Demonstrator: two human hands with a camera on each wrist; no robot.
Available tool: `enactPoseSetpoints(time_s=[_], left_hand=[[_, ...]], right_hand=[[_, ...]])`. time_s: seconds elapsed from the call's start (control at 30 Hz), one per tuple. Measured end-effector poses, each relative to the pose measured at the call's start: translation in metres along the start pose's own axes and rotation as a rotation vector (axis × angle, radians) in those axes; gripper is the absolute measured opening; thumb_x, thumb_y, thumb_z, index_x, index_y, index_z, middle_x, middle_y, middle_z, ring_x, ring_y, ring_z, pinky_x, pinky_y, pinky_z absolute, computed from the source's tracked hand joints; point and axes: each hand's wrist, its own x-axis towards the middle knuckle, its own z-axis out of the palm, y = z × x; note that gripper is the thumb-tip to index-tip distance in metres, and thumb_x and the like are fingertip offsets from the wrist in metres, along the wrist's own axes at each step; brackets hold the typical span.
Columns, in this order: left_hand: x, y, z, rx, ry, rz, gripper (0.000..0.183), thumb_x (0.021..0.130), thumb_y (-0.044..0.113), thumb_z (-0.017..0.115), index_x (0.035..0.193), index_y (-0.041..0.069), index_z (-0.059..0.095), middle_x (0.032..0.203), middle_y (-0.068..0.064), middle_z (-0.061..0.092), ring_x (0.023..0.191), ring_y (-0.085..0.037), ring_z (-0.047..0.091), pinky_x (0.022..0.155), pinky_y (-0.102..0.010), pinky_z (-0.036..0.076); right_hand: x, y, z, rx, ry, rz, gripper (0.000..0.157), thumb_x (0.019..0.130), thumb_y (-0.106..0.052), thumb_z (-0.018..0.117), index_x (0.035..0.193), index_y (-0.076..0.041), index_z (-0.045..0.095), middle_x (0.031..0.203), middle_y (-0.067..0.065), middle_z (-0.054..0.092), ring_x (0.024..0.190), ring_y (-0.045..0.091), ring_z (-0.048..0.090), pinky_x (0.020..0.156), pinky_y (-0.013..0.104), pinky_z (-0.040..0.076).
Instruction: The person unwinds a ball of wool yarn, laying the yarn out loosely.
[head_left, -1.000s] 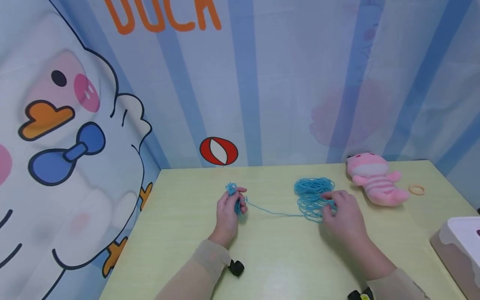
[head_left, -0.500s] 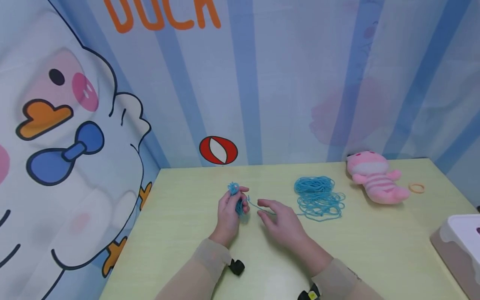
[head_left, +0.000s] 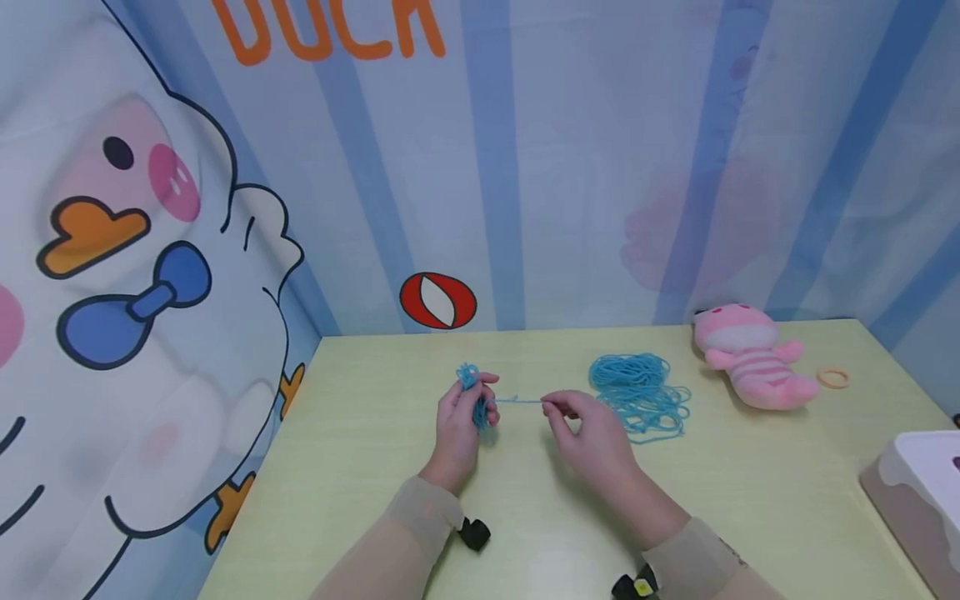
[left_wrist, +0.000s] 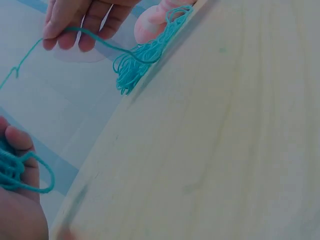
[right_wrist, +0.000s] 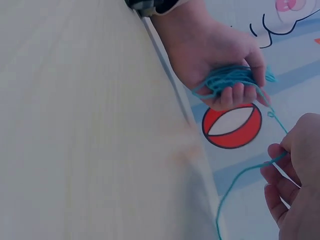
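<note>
My left hand (head_left: 456, 421) grips a small bundle of blue yarn (right_wrist: 231, 77), its fingers curled round the loops in the right wrist view. From that bundle a single strand (head_left: 525, 401) runs taut to my right hand (head_left: 596, 433), which pinches it between thumb and forefinger. A small kink shows in the strand near the left hand. Past the right fingers (left_wrist: 62, 35) the strand hangs in a curve toward a larger loose pile of blue yarn (head_left: 637, 392) on the table. Both hands are raised over the table's middle.
A pink plush toy (head_left: 750, 358) lies at the table's back right, with an orange ring (head_left: 833, 378) beside it. A white and brown box (head_left: 915, 492) stands at the right edge. A printed curtain (head_left: 555, 167) hangs behind the table (head_left: 360, 383).
My right hand has moved left from the yarn pile toward the left hand, then taken the strand and drawn it slightly right, straightening it. The left hand has stayed nearly still.
</note>
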Motion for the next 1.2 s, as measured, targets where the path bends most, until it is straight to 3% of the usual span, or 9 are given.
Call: enactPoseSetpoints(time_s=[0.13, 0.43, 0.63, 0.83, 0.97, 1.2], left_hand=[[0.0, -0.001, -0.001, 0.024, 0.003, 0.015, 0.041, 0.118, 0.024, 0.04, 0.127, -0.008, 0.063, 0.087, -0.001, 0.059, 0.068, -0.014, 0.055, 0.067, -0.023, 0.054], [-0.001, 0.001, 0.0, 0.036, 0.0, 0.022, 0.04, 0.117, 0.023, 0.04, 0.128, -0.008, 0.063, 0.088, -0.001, 0.059, 0.068, -0.013, 0.056, 0.066, -0.023, 0.055], [0.0, 0.001, -0.001, 0.06, -0.008, 0.01, 0.047, 0.119, 0.027, 0.038, 0.134, -0.012, 0.059, 0.09, -0.004, 0.058, 0.07, -0.014, 0.056, 0.067, -0.023, 0.055], [0.0, -0.001, -0.002, 0.054, -0.009, 0.005, 0.046, 0.12, 0.029, 0.042, 0.135, -0.011, 0.059, 0.091, -0.005, 0.056, 0.07, -0.013, 0.053, 0.064, -0.022, 0.051], [0.0, -0.002, -0.001, 0.03, -0.004, 0.026, 0.041, 0.119, 0.029, 0.048, 0.133, -0.007, 0.062, 0.079, 0.001, 0.05, 0.061, -0.011, 0.044, 0.058, -0.021, 0.043], [-0.002, -0.002, -0.001, 0.033, -0.015, 0.076, 0.031, 0.117, 0.028, 0.055, 0.122, -0.001, 0.063, 0.068, 0.007, 0.041, 0.054, -0.008, 0.035, 0.054, -0.02, 0.035]], right_hand=[[-0.003, 0.009, -0.021, -0.002, 0.014, 0.012, 0.019, 0.108, -0.019, 0.071, 0.121, -0.008, 0.08, 0.107, 0.002, 0.081, 0.103, 0.025, 0.075, 0.09, 0.049, 0.063], [-0.009, 0.033, -0.061, -0.053, 0.151, -0.044, 0.016, 0.106, -0.014, 0.072, 0.117, -0.006, 0.08, 0.102, 0.004, 0.082, 0.093, 0.023, 0.075, 0.082, 0.044, 0.063], [-0.011, 0.047, -0.085, -0.085, 0.203, -0.017, 0.016, 0.105, -0.015, 0.073, 0.116, -0.005, 0.081, 0.098, 0.006, 0.082, 0.089, 0.021, 0.074, 0.074, 0.028, 0.06], [-0.012, 0.064, -0.104, -0.113, 0.185, 0.044, 0.019, 0.107, -0.018, 0.072, 0.118, -0.005, 0.08, 0.101, 0.009, 0.082, 0.089, 0.02, 0.072, 0.073, 0.017, 0.056], [-0.013, 0.076, -0.112, -0.138, 0.138, 0.083, 0.023, 0.108, -0.02, 0.069, 0.12, -0.003, 0.079, 0.102, 0.011, 0.08, 0.091, 0.022, 0.071, 0.074, 0.012, 0.052], [-0.014, 0.093, -0.121, -0.206, 0.103, 0.125, 0.025, 0.108, -0.021, 0.067, 0.119, -0.001, 0.078, 0.102, 0.015, 0.079, 0.089, 0.024, 0.07, 0.072, 0.019, 0.053]])
